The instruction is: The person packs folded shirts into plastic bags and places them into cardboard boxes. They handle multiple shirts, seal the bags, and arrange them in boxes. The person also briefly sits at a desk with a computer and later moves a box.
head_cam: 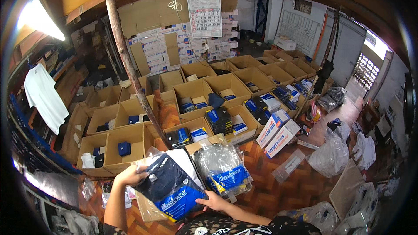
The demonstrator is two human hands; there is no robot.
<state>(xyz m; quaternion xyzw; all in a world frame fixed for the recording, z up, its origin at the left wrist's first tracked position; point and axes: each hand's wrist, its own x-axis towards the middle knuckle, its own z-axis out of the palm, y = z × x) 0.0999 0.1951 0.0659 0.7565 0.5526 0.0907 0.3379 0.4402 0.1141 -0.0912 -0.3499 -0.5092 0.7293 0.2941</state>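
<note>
Both of my hands hold a folded navy garment in a transparent plastic bag [166,179] printed with a blue Classicwear panel. My left hand [134,174] grips its upper left edge, while my right hand [212,200] pinches the lower right corner. Behind the bag shows a folded white garment [186,160], partly covered. Just to the right lies a pile of transparent Classicwear bags [225,169], resting at the front of an open carton. A flat piece of brown cardboard [147,207] sticks out beneath the held bag.
Rows of open cardboard cartons [125,142] fill the floor ahead, several holding packed garments. A wooden pole [125,55] rises among them. Long printed boxes [277,133] lean at the right, near a stuffed plastic bag [329,153]. A white T-shirt [45,94] hangs at left.
</note>
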